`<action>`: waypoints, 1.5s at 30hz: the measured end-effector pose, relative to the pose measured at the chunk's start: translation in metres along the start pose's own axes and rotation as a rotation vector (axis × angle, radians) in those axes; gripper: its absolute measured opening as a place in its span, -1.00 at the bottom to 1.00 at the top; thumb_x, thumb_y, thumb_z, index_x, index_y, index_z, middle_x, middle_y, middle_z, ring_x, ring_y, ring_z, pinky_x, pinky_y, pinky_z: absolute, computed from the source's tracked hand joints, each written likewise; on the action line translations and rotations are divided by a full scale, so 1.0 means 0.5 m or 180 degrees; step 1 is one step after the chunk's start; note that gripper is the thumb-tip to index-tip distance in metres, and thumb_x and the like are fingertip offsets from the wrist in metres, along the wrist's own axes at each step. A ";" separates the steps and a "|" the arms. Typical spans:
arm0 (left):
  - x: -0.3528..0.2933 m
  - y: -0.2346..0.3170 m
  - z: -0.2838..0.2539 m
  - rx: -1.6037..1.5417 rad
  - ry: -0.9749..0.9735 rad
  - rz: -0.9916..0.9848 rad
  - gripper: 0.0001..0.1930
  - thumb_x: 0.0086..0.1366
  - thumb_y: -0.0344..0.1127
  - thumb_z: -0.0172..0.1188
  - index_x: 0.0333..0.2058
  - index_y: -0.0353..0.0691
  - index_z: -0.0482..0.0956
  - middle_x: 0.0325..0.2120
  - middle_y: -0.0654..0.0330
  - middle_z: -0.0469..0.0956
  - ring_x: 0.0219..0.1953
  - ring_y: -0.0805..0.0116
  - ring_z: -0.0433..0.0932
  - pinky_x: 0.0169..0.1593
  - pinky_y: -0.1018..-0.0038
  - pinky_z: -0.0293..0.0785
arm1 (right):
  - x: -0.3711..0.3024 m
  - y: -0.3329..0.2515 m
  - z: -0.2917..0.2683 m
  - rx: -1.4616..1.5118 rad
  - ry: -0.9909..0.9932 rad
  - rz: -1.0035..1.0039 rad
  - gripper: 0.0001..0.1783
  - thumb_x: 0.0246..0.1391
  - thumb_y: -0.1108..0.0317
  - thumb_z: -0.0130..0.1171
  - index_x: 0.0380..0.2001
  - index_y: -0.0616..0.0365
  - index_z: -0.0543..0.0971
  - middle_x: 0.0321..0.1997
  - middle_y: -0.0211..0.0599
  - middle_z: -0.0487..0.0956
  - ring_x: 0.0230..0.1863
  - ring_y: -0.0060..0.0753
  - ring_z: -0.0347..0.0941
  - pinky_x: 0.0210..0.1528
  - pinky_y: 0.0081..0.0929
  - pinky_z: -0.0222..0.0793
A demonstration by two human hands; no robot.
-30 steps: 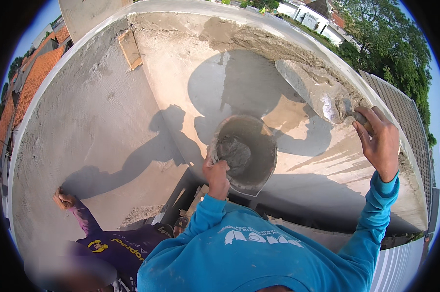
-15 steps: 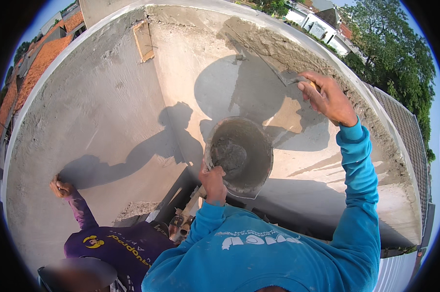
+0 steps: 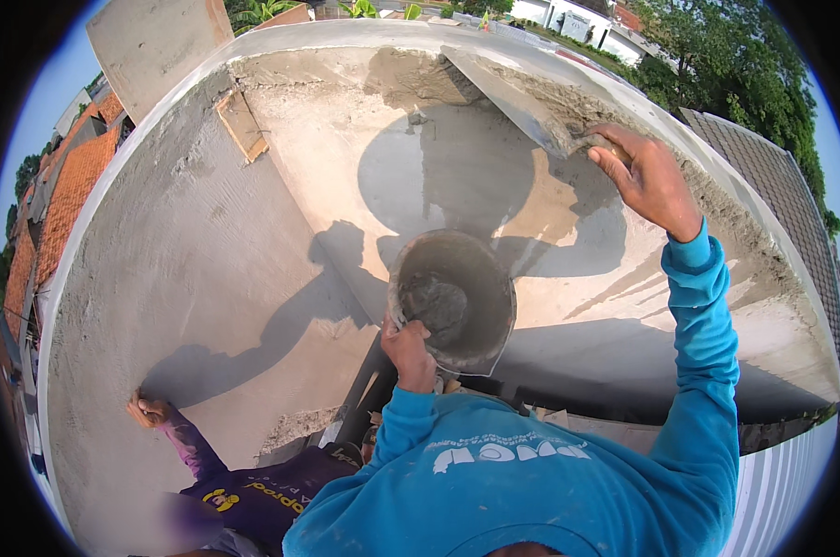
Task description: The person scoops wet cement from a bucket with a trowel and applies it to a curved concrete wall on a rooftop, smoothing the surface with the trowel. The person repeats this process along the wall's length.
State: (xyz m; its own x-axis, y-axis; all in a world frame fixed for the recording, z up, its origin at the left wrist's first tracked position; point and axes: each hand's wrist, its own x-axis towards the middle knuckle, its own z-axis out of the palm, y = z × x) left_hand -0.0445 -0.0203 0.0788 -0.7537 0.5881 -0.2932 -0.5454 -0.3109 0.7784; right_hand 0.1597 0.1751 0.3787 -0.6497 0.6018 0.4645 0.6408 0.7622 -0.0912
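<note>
My left hand [image 3: 409, 355] is closed on the left rim of a dark round bucket [image 3: 485, 288] with a wire handle. Wet grey mortar [image 3: 436, 306] lies in the bottom of the bucket. Up at the right, my right hand [image 3: 647, 181] grips the handle of a long plastering trowel [image 3: 511, 104]. Its blade slants up to the left, tilted against the upper part of the wall [image 3: 327, 130], where rough mortar sits below the top edge. The fingers partly hide the handle.
A co-worker in a purple shirt [image 3: 271, 492] is at the lower left, with one hand [image 3: 150, 408] against the left wall [image 3: 188, 251]. A small wooden piece [image 3: 241, 125] is set near the wall corner. Orange roofs [image 3: 76, 200] and trees [image 3: 745, 84] lie beyond.
The trowel has tilted, so more of its blade face shows. My right hand has shifted slightly right, still on the handle. My left hand keeps its hold on the bucket, and the view has shifted.
</note>
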 end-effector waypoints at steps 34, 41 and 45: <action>-0.092 0.008 0.138 0.0870 -0.1273 0.0123 -0.20 -0.02 -0.81 -0.11 0.30 -0.32 0.39 0.11 0.13 0.54 -0.03 0.40 0.55 -0.07 0.59 0.46 | -0.360 -0.003 0.164 -0.1425 -0.1953 0.0501 -0.72 -0.04 0.43 0.31 -0.20 0.12 0.56 -0.18 -0.19 0.52 -0.11 -0.16 0.56 -0.18 -0.24 0.52; -0.107 -0.020 0.160 0.1522 -0.2066 0.0549 -0.15 -0.11 -0.80 -0.11 0.30 -0.40 0.35 0.29 -0.01 0.38 0.39 0.22 0.25 0.41 0.34 0.12 | -0.450 -0.014 0.273 -0.0912 -0.1916 0.0544 -0.75 -0.04 0.36 0.27 -0.25 0.18 0.55 -0.34 -0.17 0.58 -0.24 -0.08 0.60 -0.25 -0.19 0.50; -0.088 -0.030 0.157 0.1046 -0.2188 0.0221 -0.14 -0.11 -0.79 -0.13 0.32 -0.44 0.29 0.32 -0.01 0.34 0.40 0.17 0.24 0.41 0.33 0.12 | -0.482 -0.037 0.281 0.0558 -0.2065 0.1160 -0.73 0.03 0.31 0.28 -0.23 0.22 0.56 -0.35 0.03 0.62 -0.27 0.13 0.60 -0.27 -0.03 0.49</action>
State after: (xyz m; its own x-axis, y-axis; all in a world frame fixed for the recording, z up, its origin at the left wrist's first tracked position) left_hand 0.0256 0.0172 0.1235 -0.3261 0.9410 0.0901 -0.2869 -0.1893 0.9391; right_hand 0.2469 0.0494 0.1449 -0.5544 0.8006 -0.2273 0.8216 0.4829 -0.3030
